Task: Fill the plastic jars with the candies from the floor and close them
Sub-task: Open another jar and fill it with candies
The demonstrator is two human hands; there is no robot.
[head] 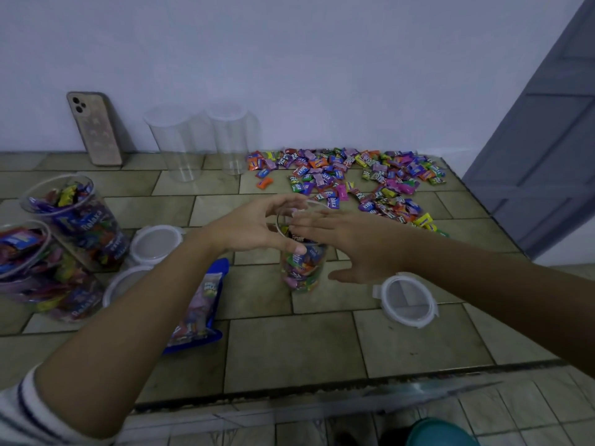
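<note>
A clear plastic jar point(304, 272), partly filled with wrapped candies, stands on the tiled floor in the middle. My left hand point(254, 226) curls round its upper part, fingers at the far rim and thumb on the near wall. Over the jar's mouth lies my right hand point(347, 243), fingers straight and flat, thumb spread; whether anything is under them is hidden. A loose pile of colourful candies point(354, 178) is spread on the floor behind, to the right. One lid point(407, 299) lies right of the jar.
Two empty jars point(180, 146) point(231, 140) stand by the wall. Two full jars without lids point(80, 220) point(32, 272) sit at the left, with two lids point(154, 243) point(125, 281) and a blue candy bag point(199, 310) beside them. A phone point(95, 128) leans on the wall. A step edge point(289, 391) runs along the front.
</note>
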